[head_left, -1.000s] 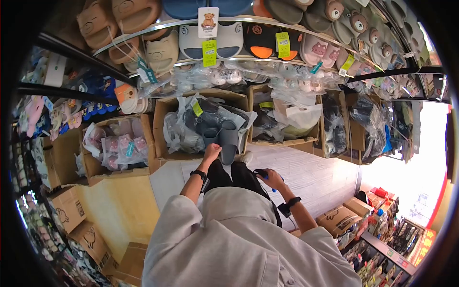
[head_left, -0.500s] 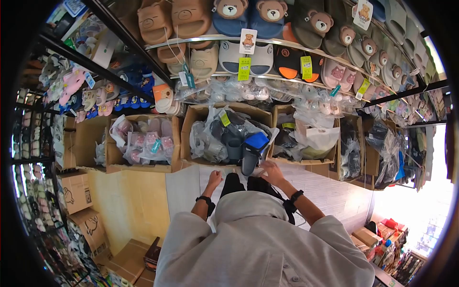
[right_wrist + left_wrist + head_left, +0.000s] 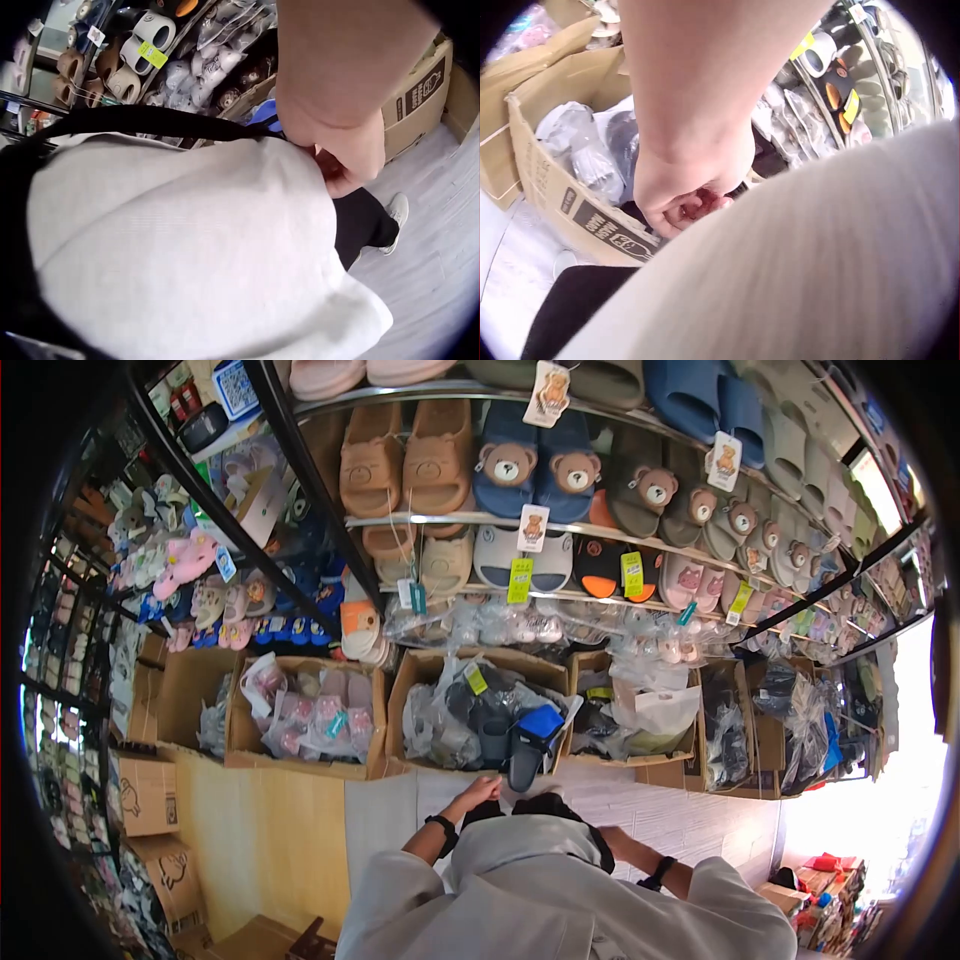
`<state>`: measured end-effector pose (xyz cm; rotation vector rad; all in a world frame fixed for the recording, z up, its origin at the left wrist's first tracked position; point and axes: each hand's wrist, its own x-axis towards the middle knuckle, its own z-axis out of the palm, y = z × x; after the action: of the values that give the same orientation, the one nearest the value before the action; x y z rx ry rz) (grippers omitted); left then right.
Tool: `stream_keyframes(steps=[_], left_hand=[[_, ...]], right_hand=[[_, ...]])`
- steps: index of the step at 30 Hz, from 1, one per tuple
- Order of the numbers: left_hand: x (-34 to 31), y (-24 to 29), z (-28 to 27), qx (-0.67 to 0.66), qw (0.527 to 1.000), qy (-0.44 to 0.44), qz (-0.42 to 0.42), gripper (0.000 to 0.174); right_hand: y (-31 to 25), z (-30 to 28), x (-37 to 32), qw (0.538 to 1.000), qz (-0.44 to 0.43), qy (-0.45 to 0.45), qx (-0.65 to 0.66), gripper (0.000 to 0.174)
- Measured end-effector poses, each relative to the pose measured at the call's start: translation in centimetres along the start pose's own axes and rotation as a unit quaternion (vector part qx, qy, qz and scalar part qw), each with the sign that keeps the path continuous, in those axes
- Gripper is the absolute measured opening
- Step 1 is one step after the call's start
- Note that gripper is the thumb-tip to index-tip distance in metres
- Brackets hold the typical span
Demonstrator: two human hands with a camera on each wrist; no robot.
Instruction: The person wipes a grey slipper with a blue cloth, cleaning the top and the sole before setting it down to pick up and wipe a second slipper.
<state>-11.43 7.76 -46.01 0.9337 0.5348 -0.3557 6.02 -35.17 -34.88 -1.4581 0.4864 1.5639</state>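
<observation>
A dark grey slide slipper (image 3: 523, 768) leans at the front edge of the middle cardboard box (image 3: 396, 735). On its upper part lies a flat blue-and-black item (image 3: 541, 724). My left hand (image 3: 482, 790) is just left of the slipper's lower end. Its fingers curl into the palm in the left wrist view, with nothing showing between them. My right hand (image 3: 617, 844) is close against my waist, beside the black strap (image 3: 157, 120). The shirt (image 3: 187, 232) hides part of its bent fingers in the right wrist view, so I cannot tell whether it holds anything.
More open boxes flank the middle one, including one of bagged pink slippers (image 3: 325, 720) and one with white plastic bags (image 3: 655, 710). Above them rise shelves of slides, some with bear faces (image 3: 508, 463). Closed cartons (image 3: 150, 797) stand at the left.
The blue-and-black item, in my right hand at first, now lies on the slipper at the box. My right hand has drawn back to my waist. My left hand let go of the slipper and stays near it.
</observation>
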Motion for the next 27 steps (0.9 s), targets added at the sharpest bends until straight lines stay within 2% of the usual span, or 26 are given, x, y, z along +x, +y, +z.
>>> stream_keyframes(steps=[1,2,3,4,5,6,7,8,9,10,11,13,14,16,17,18,20,21,22,23,24,27], left_hand=[[0.7,1.0,1.3,0.027,1.0,-0.012,-0.005,0.035],[0.9,2.6,3.1,0.033,0.999,-0.017,-0.033,0.032],[2.1,3.5,4.0,0.082,0.994,-0.064,-0.045,0.031],[3.2,3.6,4.8,0.13,0.983,-0.111,-0.059,0.038],[4.3,3.8,6.0,0.168,0.972,-0.152,-0.066,0.047],[5.3,3.7,7.1,0.205,0.957,-0.191,-0.072,0.06],[7.8,1.6,6.9,0.278,0.926,-0.252,-0.046,0.078],[8.2,2.0,8.0,0.407,0.87,-0.275,-0.048,0.092],[6.6,4.4,9.9,0.495,0.815,-0.3,-0.028,0.086],[4.2,7.7,12.0,0.578,0.75,-0.322,-0.008,0.079],[4.9,6.8,12.0,0.588,0.736,-0.334,0.034,0.075],[7.0,3.2,11.3,0.604,0.703,-0.358,0.116,0.069],[5.3,4.4,11.5,0.591,0.709,-0.352,0.156,0.065],[-2.0,11.5,13.5,0.557,0.716,-0.352,0.231,0.059],[-2.4,11.3,13.6,0.568,0.71,-0.339,0.242,0.058],[-2.4,11.7,13.8,0.573,0.708,-0.35,0.22,0.059],[-1.1,10.0,13.3,0.548,0.718,-0.36,0.232,0.06],[-0.5,9.0,12.9,0.56,0.712,-0.358,0.228,0.062],[-0.6,9.3,12.8,0.555,0.718,-0.382,0.175,0.063],[1.0,7.7,12.3,0.576,0.701,-0.396,0.143,0.062],[2.7,6.2,12.0,0.596,0.682,-0.41,0.112,0.062],[4.1,5.4,12.8,0.578,0.677,-0.448,0.079,0.065]], right_hand=[[0.6,0.0,-0.2,0.999,0.031,0.005,0.026,0.027],[0.5,0.7,-0.8,0.997,0.061,0.01,0.052,0.028],[-0.4,1.7,-3.0,0.996,0.069,0.016,0.053,0.03],[-2.0,3.8,-6.2,0.995,0.079,0.022,0.054,0.032],[-1.4,2.6,-6.7,0.993,0.083,-0.041,0.071,0.03],[-1.4,2.7,-7.5,0.994,0.067,-0.065,0.05,0.029],[-1.6,3.1,-8.8,0.994,0.051,-0.089,0.027,0.029],[-1.8,3.5,-9.6,0.993,0.035,-0.114,0.004,0.028],[-1.8,4.0,-9.7,0.994,0.021,-0.107,-0.016,0.031],[-1.9,4.7,-9.8,0.988,-0.047,-0.095,-0.114,0.032],[-2.4,5.4,-10.0,0.967,-0.113,-0.081,-0.212,0.033],[-4.4,7.9,-12.1,0.897,-0.23,-0.044,-0.375,0.034],[-5.1,9.2,-12.7,0.883,-0.287,-0.023,-0.37,0.031],[-4.2,10.9,-13.8,0.852,-0.391,0.028,-0.347,0.027],[-2.9,9.5,-12.5,0.853,-0.371,0.015,-0.367,0.031],[-2.6,10.2,-12.9,0.881,-0.359,-0.011,-0.308,0.03],[-2.2,9.4,-12.3,0.893,-0.288,-0.034,-0.343,0.031],[-3.6,10.6,-13.4,0.87,-0.312,-0.043,-0.38,0.032],[-4.6,11.8,-14.5,0.843,-0.334,-0.053,-0.419,0.034],[-4.3,11.0,-13.4,0.821,-0.335,-0.073,-0.456,0.045],[-3.7,10.7,-12.3,0.81,-0.337,-0.085,-0.473,0.047],[0.7,7.6,-5.2,0.806,-0.38,-0.05,-0.452,0.055]])
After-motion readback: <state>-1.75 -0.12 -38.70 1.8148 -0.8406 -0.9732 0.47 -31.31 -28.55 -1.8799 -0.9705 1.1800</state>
